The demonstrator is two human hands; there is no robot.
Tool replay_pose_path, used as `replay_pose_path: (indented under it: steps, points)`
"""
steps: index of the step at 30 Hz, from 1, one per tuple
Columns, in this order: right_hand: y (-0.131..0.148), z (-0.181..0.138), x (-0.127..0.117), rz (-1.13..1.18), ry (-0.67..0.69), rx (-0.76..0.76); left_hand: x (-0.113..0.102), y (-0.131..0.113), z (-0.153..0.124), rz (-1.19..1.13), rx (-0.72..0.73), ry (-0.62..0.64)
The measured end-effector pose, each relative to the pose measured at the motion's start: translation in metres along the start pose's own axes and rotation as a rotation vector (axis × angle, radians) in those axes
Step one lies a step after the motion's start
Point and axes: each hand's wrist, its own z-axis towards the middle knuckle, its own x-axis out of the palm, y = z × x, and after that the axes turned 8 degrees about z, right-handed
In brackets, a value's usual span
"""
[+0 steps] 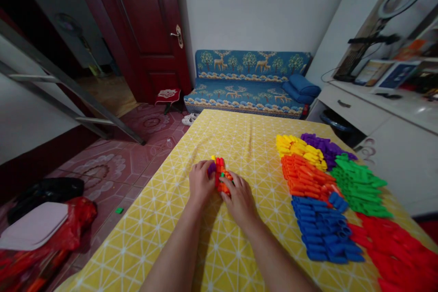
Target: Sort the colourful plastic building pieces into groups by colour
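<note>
My left hand (200, 183) and my right hand (240, 198) meet on the yellow tablecloth (212, 246), both closed round a small cluster of joined plastic pieces (221, 174) in red, orange, yellow, purple and green. The cluster lies on the cloth between my fingers. To the right sit sorted piles of the same pieces: yellow (297, 147), purple (323, 144), orange (306, 175), green (359, 185), blue (323, 230) and red (393, 246).
The table edge runs along the left, above a tiled floor with a red bag (73, 221) and a stray green piece (119, 210). A blue patterned sofa (248, 82) stands behind the table, a dark red door (150, 32) at the back left, and a white cabinet (383, 123) at the right.
</note>
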Motion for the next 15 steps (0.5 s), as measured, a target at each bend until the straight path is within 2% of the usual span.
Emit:
replay_pose_path:
  steps: [3, 6, 8, 11, 15]
  points:
    - [-0.008, 0.001, 0.000, 0.133, -0.076, 0.046, -0.001, -0.006, -0.001, -0.075, 0.068, -0.021]
    - [-0.012, 0.002, 0.002, 0.296, -0.131, 0.049, -0.003, -0.013, 0.000, -0.299, 0.056, -0.089]
    - [-0.013, 0.002, 0.003, 0.409, -0.176, 0.040, 0.000, -0.018, 0.000, -0.535, -0.029, -0.107]
    - [-0.011, 0.002, 0.002, 0.543, -0.222, 0.030, 0.007, -0.026, -0.002, -0.888, -0.203, -0.051]
    - [-0.010, 0.001, 0.002, 0.755, -0.197, 0.115, 0.013, -0.034, -0.005, -1.113, -0.306, 0.029]
